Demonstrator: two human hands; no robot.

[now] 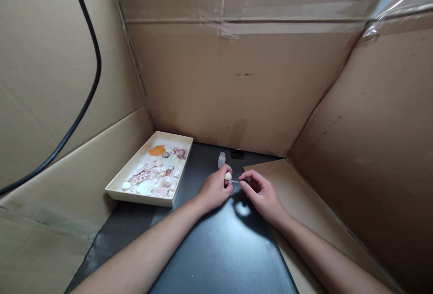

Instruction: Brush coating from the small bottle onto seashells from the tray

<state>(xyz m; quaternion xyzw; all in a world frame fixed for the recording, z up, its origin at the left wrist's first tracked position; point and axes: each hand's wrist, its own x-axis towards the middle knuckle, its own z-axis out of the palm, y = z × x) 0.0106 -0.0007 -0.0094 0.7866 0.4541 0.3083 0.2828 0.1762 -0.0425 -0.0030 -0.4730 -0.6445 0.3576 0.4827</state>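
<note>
My left hand (pixel 216 188) is closed on a small whitish shell (pixel 228 176), holding it between thumb and fingers above the dark table (pixel 216 249). My right hand (pixel 260 192) pinches a thin, pale stick-like piece (pixel 234 181) at its right end. The other end of that piece reaches the shell; whether it touches is too small to tell. Just behind my left hand stands a small translucent bottle (pixel 221 159), upright, its mouth apparently uncapped.
A cream tray (pixel 140 198) of assorted shells and an orange piece (pixel 157 150) lies at the left. Cardboard walls (pixel 219 91) surround the table. A flat cardboard sheet (pixel 301 195) is at the right. A black cable (pixel 98 59) hangs at the upper left.
</note>
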